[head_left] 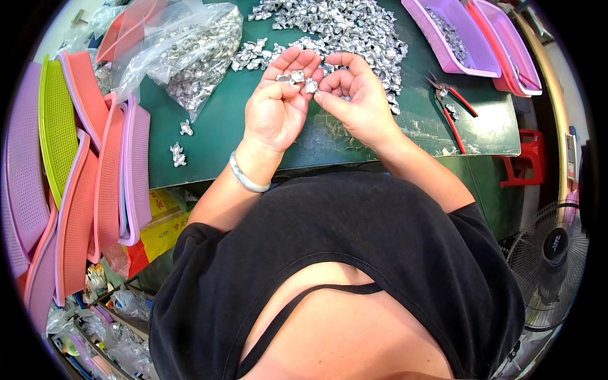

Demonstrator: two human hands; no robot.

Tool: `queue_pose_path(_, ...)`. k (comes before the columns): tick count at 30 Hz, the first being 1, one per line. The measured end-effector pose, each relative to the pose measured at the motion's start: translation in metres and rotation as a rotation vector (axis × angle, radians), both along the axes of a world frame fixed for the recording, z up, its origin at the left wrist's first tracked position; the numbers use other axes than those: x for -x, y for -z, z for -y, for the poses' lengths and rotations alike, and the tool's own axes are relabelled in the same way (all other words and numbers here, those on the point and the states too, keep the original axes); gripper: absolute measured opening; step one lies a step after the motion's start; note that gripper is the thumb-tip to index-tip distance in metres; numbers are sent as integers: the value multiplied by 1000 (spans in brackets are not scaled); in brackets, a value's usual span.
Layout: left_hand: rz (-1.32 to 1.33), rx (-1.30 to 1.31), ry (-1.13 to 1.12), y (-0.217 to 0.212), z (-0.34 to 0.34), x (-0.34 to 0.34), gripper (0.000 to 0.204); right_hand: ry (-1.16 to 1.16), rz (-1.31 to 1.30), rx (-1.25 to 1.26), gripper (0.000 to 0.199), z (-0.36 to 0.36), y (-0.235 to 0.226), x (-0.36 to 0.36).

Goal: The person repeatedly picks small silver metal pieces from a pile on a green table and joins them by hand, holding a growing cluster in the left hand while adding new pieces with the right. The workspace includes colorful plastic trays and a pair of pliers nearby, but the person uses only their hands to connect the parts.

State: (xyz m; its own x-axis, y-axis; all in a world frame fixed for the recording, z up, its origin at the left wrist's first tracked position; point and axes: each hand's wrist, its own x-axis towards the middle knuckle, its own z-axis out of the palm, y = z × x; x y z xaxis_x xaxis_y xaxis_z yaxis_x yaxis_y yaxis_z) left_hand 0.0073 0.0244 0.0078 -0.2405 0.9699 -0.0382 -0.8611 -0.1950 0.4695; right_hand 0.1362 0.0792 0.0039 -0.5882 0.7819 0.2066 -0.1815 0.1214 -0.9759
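Observation:
Small silver metal castings [296, 76] lie in the upturned fingers of my left hand [273, 111], its thumb folded over beside them. Close against it, my right hand [362, 101] pinches one more silver casting [311, 85] between thumb and fingertip. Both hands are above the near part of the green table [221, 149]. A large heap of castings [342, 28] spreads just beyond my fingers. Two loose castings [178, 155] sit left of my left wrist. Red-handled cutting pliers [458, 120] lie open on the right, with a few castings by the jaws and handles.
A clear plastic bag of castings [201, 60] stands at the back left. Purple, orange and green baskets [57, 126] are stacked on edge at far left. At back right are a purple basket [478, 54] and red tray [524, 88]; a red stool [529, 158] and fan [550, 253] stand right.

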Motion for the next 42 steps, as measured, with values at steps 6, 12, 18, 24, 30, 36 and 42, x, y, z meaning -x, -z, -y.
queue_pose_path(6,61,28,45,1,4,4,44,40,20,-64,42,1,-2,-4)
queue_pose_path(12,163,16,144,2,6,5,36,129,6,-121,43,-11,-6,-15)
queue_pose_path(18,146,16,166,-4,12,1,32,460,-37,-307,45,-84,-44,-69)
queue_pose_path(24,150,11,180,-8,16,-1,32,934,500,-731,48,-166,-49,-146)
queue_pose_path(30,153,27,155,-10,19,-4,37,606,439,-629,46,-126,-32,-112)
queue_pose_path(36,195,22,184,-12,19,-3,41,137,298,-494,38,-47,-27,-52)
queue_pose_path(42,239,-24,232,-13,24,1,46,-215,36,-146,52,-26,-31,-37)
